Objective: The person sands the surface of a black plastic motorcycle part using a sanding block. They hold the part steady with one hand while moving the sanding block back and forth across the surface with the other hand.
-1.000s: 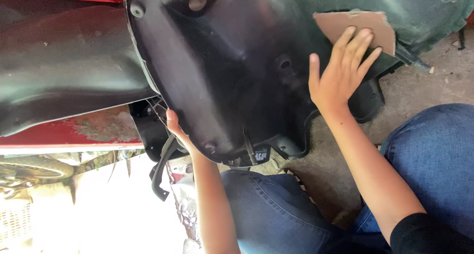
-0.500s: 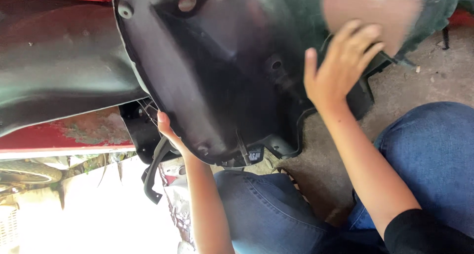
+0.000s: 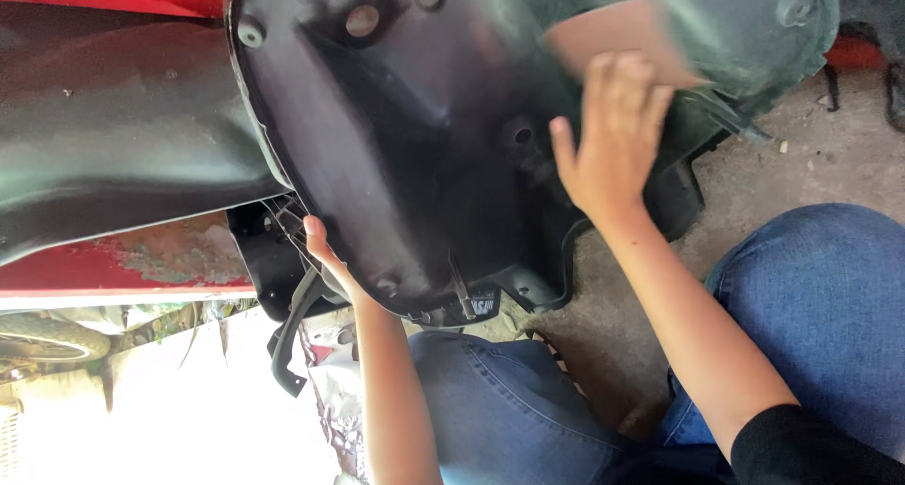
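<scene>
Black moulded plastic fills most of the view: a large fender panel [image 3: 396,146], glossy and curved, with round fastener holes near its top edge, propped across the person's lap. The right hand [image 3: 613,136] lies flat and spread on its upper part, pressing a brownish sheet of sandpaper [image 3: 613,37] against the panel (the sheet is blurred, so its exact edges are hard to tell). The left hand [image 3: 320,245] is curled around the panel's lower left rim, gripping it from beneath, so only part of that hand shows. A black strap [image 3: 292,334] dangles below that rim. Behind the panel's left side runs a dark curved body part [image 3: 113,136], and beside it a red strip with flaking paint [image 3: 132,259]. The person's blue jeans [image 3: 811,306] frame the lower right. Under everything is a bare concrete floor [image 3: 801,164], gritty with a few small stones, brightly sunlit at the lower left.
</scene>
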